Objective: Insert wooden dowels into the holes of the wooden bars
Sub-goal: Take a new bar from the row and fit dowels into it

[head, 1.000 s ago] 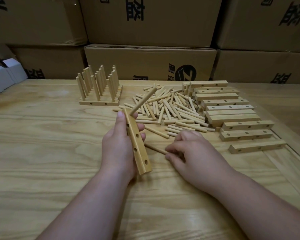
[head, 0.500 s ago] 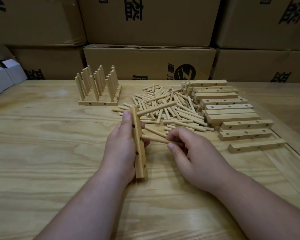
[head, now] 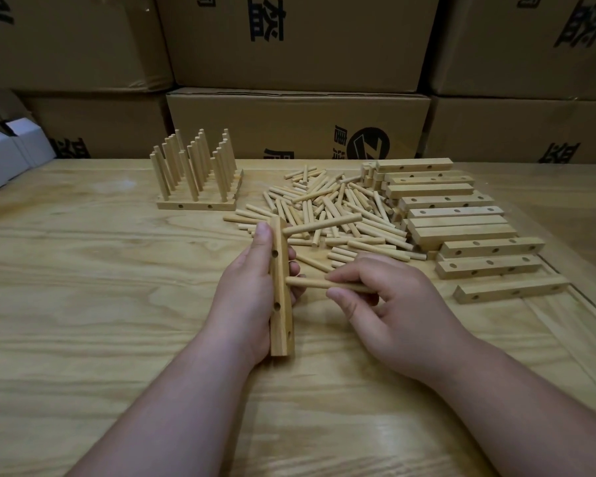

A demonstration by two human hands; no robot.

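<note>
Bar (head: 281,287) is gripped on edge at table centre by the left hand (head: 252,294), holes turned toward 3 o'clock for access; one dowel (head: 322,225) is already seated. A second dowel (head: 327,284) is pinched by the right hand (head: 389,297), tip at the middle hole. Loose dowels (head: 341,215) are kept at 1 o'clock.

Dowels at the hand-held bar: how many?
2. One dowel sticks out near the top of the bar in the left hand; the second dowel, pinched by the right hand, has its tip against the bar's middle. None looks hidden.
</note>
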